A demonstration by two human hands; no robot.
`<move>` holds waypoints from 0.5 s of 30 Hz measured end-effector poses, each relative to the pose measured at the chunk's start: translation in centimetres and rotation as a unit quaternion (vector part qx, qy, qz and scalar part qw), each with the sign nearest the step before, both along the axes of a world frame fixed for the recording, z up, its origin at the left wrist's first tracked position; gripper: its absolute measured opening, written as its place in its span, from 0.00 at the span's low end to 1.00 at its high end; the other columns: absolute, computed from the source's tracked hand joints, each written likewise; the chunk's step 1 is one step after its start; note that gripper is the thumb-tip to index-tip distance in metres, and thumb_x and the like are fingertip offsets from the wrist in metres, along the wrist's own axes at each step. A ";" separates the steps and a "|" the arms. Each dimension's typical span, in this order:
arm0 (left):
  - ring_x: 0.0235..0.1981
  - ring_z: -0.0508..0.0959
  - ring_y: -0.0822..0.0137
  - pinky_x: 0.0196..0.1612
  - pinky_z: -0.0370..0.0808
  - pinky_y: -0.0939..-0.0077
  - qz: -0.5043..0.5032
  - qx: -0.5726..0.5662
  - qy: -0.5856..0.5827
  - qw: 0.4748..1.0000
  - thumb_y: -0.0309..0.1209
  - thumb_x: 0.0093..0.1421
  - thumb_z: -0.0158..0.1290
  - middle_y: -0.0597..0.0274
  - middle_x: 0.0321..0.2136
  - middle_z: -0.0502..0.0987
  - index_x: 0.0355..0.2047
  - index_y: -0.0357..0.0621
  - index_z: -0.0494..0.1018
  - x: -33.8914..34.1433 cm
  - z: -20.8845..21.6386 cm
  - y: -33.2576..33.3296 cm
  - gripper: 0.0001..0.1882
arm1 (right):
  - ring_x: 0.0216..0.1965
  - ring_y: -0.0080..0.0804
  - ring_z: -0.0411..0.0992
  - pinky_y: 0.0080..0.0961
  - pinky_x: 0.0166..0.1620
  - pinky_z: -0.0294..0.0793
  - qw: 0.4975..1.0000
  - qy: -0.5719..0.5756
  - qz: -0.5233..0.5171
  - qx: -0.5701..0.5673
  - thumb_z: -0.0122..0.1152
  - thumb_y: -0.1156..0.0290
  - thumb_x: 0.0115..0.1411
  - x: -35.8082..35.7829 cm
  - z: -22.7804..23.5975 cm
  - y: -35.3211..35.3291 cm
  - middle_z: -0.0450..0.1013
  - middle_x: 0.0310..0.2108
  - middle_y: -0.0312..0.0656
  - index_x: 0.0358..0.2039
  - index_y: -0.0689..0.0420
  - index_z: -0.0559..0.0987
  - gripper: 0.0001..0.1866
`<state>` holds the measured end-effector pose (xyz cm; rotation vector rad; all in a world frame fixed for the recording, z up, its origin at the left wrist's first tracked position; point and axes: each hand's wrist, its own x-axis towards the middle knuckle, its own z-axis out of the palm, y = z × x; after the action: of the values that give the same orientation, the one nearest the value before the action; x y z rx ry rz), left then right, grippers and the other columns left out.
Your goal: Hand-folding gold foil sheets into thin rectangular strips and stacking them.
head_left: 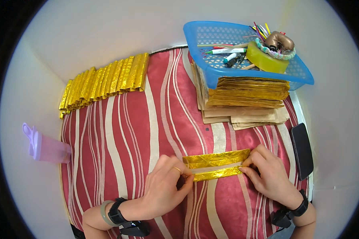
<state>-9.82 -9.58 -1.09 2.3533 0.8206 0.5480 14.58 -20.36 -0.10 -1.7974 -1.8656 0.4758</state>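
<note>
A sheet of gold foil paper lies in front of me, folded lengthwise into a strip with a pale band showing along its middle. My left hand pinches its left end between thumb and fingers. At the right end, my right hand grips the strip, thumb on the near fold and fingers on the far side. Several folded gold paper strips lie side by side in a row at the far left. Toward the far right stands a stack of gold and brown paper sheets.
A blue plastic basket holding pens, a yellow tape roll and small items rests on the paper stack. A lilac lidded cup is at the left, a black phone at the right. Red striped cloth covers the table between white walls.
</note>
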 end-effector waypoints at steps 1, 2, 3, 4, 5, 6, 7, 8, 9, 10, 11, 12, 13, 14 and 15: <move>0.33 0.71 0.58 0.31 0.70 0.66 0.017 0.012 0.016 1.000 0.23 0.51 0.61 0.59 0.31 0.68 0.29 0.41 0.72 0.1 0.1 -0.1 0.08 | 0.31 0.45 0.71 0.37 0.32 0.71 1.000 -0.001 -0.001 -0.001 0.65 0.74 0.54 0.0 0.0 -0.1 0.68 0.30 0.45 0.31 0.59 0.72 0.09; 0.33 0.71 0.58 0.31 0.70 0.66 0.017 0.011 0.015 1.000 0.23 0.51 0.61 0.59 0.31 0.68 0.29 0.41 0.72 0.2 0.2 -0.1 0.08 | 0.31 0.45 0.71 0.36 0.32 0.71 1.000 0.004 -0.006 0.005 0.65 0.74 0.54 0.1 -0.2 -0.2 0.67 0.31 0.44 0.30 0.59 0.72 0.09; 0.34 0.70 0.58 0.31 0.70 0.65 0.024 -0.007 0.024 0.999 0.24 0.51 0.61 0.59 0.32 0.67 0.28 0.42 0.72 0.1 0.2 -0.1 0.08 | 0.31 0.45 0.70 0.36 0.33 0.71 1.000 0.010 -0.010 0.011 0.65 0.74 0.54 0.1 -0.3 -0.2 0.67 0.31 0.44 0.29 0.59 0.73 0.08; 0.34 0.70 0.58 0.32 0.70 0.64 0.032 -0.026 0.032 0.999 0.25 0.51 0.61 0.58 0.32 0.66 0.28 0.42 0.72 0.0 0.2 -0.1 0.08 | 0.31 0.45 0.70 0.36 0.33 0.71 1.000 0.009 -0.010 0.010 0.65 0.74 0.54 0.1 -0.5 -0.2 0.67 0.31 0.44 0.29 0.59 0.73 0.08; 0.34 0.70 0.58 0.32 0.70 0.64 0.032 -0.027 0.031 0.999 0.25 0.51 0.61 0.58 0.32 0.66 0.28 0.42 0.72 0.1 0.1 -0.1 0.08 | 0.31 0.44 0.70 0.35 0.32 0.71 0.999 -0.011 -0.007 0.041 0.65 0.74 0.53 0.1 -0.7 -0.2 0.67 0.31 0.43 0.30 0.59 0.73 0.08; 0.34 0.70 0.58 0.32 0.69 0.64 0.020 0.004 0.024 1.000 0.25 0.51 0.62 0.59 0.33 0.67 0.28 0.43 0.72 0.1 0.0 -0.1 0.08 | 0.30 0.42 0.70 0.34 0.32 0.71 0.997 -0.030 -0.003 0.071 0.64 0.75 0.52 0.1 -0.8 -0.3 0.67 0.31 0.42 0.30 0.58 0.74 0.07; 0.34 0.70 0.59 0.32 0.69 0.64 0.009 0.034 0.016 0.999 0.26 0.51 0.62 0.60 0.34 0.68 0.28 0.43 0.73 0.1 0.0 -0.1 0.08 | 0.30 0.42 0.70 0.34 0.32 0.71 0.997 -0.030 -0.002 0.070 0.64 0.75 0.52 0.2 -0.8 -0.4 0.67 0.31 0.42 0.30 0.58 0.74 0.07; 0.34 0.70 0.59 0.32 0.69 0.64 0.009 0.032 0.015 0.999 0.26 0.51 0.62 0.60 0.34 0.68 0.28 0.43 0.73 0.0 -0.3 -0.1 0.08 | 0.31 0.40 0.70 0.32 0.32 0.71 0.989 -0.091 0.023 0.113 0.64 0.74 0.51 0.3 -0.7 -0.6 0.68 0.31 0.41 0.32 0.58 0.76 0.08; 0.35 0.70 0.59 0.32 0.69 0.64 -0.020 0.070 0.019 0.997 0.26 0.50 0.63 0.61 0.35 0.69 0.27 0.43 0.73 -0.2 -0.8 -0.2 0.08 | 0.31 0.37 0.71 0.30 0.32 0.71 0.975 -0.149 0.050 0.156 0.64 0.74 0.49 0.3 -0.7 -0.7 0.69 0.32 0.39 0.33 0.58 0.78 0.09; 0.36 0.70 0.59 0.32 0.68 0.65 -0.049 0.108 0.023 0.993 0.26 0.50 0.63 0.61 0.36 0.70 0.26 0.43 0.73 -0.4 -1.3 -0.2 0.08 | 0.31 0.37 0.71 0.30 0.32 0.71 0.975 -0.149 0.052 0.154 0.64 0.74 0.49 0.1 -0.6 -0.8 0.69 0.32 0.39 0.33 0.58 0.78 0.09; 0.36 0.70 0.59 0.32 0.68 0.65 -0.047 0.107 0.024 0.993 0.26 0.50 0.63 0.61 0.36 0.70 0.26 0.43 0.73 -0.4 -1.8 -0.4 0.08 | 0.32 0.35 0.71 0.28 0.32 0.71 0.966 -0.184 0.074 0.168 0.63 0.74 0.47 -0.4 -0.5 -0.8 0.70 0.32 0.39 0.35 0.58 0.79 0.12; 0.36 0.69 0.62 0.33 0.67 0.67 -0.064 0.165 0.022 0.984 0.27 0.50 0.62 0.64 0.36 0.70 0.30 0.45 0.75 -0.4 -2.3 -0.5 0.08 | 0.33 0.33 0.72 0.26 0.32 0.71 0.954 -0.221 0.094 0.181 0.63 0.73 0.45 -0.7 -0.4 -1.0 0.70 0.32 0.38 0.37 0.58 0.80 0.15; 0.37 0.69 0.64 0.33 0.65 0.69 -0.080 0.222 0.022 0.971 0.28 0.50 0.61 0.67 0.36 0.71 0.33 0.46 0.77 -0.3 -2.4 -0.6 0.09 | 0.34 0.31 0.72 0.24 0.33 0.71 0.949 -0.248 0.106 0.163 0.62 0.74 0.45 -0.7 -0.5 -1.3 0.70 0.32 0.38 0.43 0.60 0.81 0.20; 0.37 0.69 0.64 0.33 0.65 0.69 -0.078 0.221 0.022 0.972 0.28 0.50 0.61 0.67 0.36 0.71 0.33 0.46 0.77 -0.4 -2.1 -0.6 0.09 | 0.34 0.31 0.72 0.24 0.33 0.71 0.949 -0.248 0.108 0.162 0.62 0.74 0.45 -1.0 -0.5 -1.4 0.70 0.32 0.38 0.43 0.60 0.81 0.20; 0.37 0.66 0.67 0.36 0.61 0.71 -0.116 0.253 0.065 0.958 0.29 0.50 0.58 0.72 0.36 0.70 0.42 0.54 0.77 -0.1 -1.1 -0.6 0.17 | 0.33 0.31 0.71 0.24 0.33 0.72 0.949 -0.257 0.109 0.148 0.61 0.73 0.47 -1.2 -0.4 -1.6 0.69 0.32 0.38 0.45 0.60 0.80 0.22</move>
<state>-9.88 -10.13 -2.21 2.9323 0.4810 0.5574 13.40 -21.96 -0.54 -1.6156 -2.3481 -0.2258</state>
